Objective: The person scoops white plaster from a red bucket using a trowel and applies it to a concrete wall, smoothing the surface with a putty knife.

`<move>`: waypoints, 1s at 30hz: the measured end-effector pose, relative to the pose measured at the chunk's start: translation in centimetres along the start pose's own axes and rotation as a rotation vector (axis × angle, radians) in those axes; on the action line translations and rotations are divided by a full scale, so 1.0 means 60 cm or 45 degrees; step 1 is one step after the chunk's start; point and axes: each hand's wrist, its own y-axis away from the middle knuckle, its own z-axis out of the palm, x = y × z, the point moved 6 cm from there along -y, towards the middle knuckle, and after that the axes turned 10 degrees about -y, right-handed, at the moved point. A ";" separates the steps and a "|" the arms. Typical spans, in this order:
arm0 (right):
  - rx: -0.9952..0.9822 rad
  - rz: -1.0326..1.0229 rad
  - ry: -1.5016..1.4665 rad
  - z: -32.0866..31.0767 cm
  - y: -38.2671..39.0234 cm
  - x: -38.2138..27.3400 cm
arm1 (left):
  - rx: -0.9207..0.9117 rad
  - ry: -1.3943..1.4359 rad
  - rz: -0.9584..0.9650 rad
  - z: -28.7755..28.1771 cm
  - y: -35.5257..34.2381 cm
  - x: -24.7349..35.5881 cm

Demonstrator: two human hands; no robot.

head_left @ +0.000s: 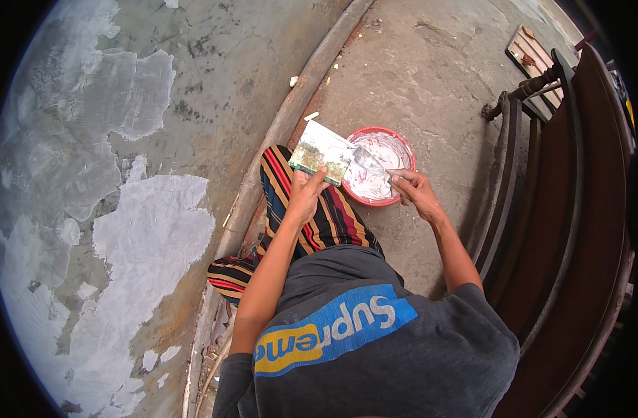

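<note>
My left hand [308, 195] grips the lower edge of a flat rectangular plate [321, 152], with the thumb on top. The plate is whitish at its far end and stained brown and green nearer my fingers. In my right hand [418, 192] is a putty knife [368, 161], its handle between closed fingers. The blade, smeared with white, lies over the red basin [413, 156] and points toward the plate's right side. Whether blade and plate touch, I cannot tell. White putty [366, 184] coats the basin's inside.
On the left stands a grey wall [249, 63] with whitish patches [155, 216]; a raised ledge [312, 76] runs along its foot. A dark wooden bench [555, 216] stands on the right. Concrete floor [430, 76] lies between, with a slatted board [534, 52] at the far right.
</note>
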 end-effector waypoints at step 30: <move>-0.040 -0.081 -0.163 0.038 -0.006 0.023 | -0.150 -0.690 -0.160 -0.028 -0.002 -0.006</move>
